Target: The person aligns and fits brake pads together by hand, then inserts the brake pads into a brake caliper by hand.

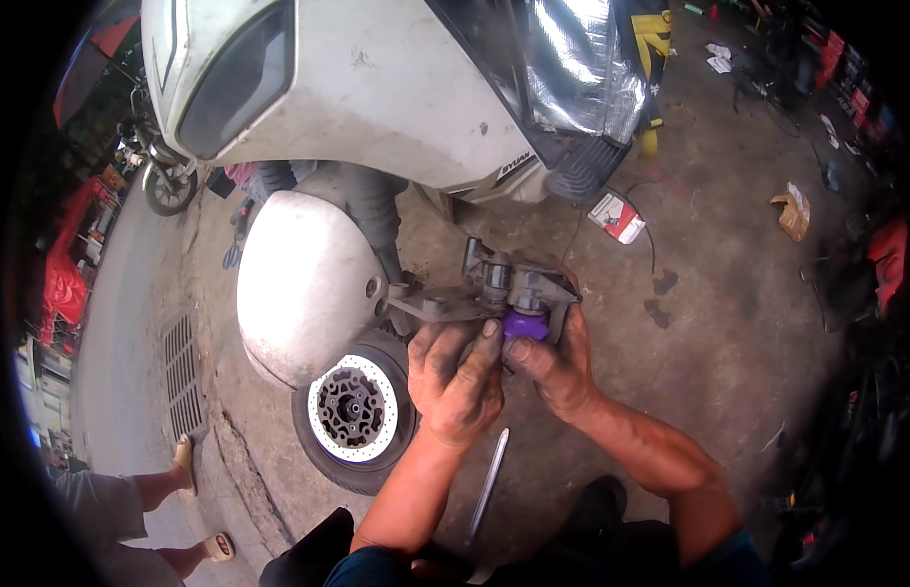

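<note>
A grey metal brake caliper [513, 284] on its bracket is held up in front of a white scooter's front wheel [352, 411]. My left hand [457, 377] grips the caliper's lower left from beneath, the index finger raised against it. My right hand [555, 367] holds the right side, its thumb pressing a small purple piece [525, 326] set in the underside of the caliper. Both hands are grimy. The wheel shows a drilled brake disc [350, 406] under a white mudguard [303, 284].
The white scooter body [377, 88] fills the top. A long metal rod [488, 484] lies on the concrete floor between my forearms. A red and white carton [617, 216] and crumpled brown paper [793, 212] lie to the right. Another person's sandalled feet [186, 460] stand at lower left, by a drain grate [184, 386].
</note>
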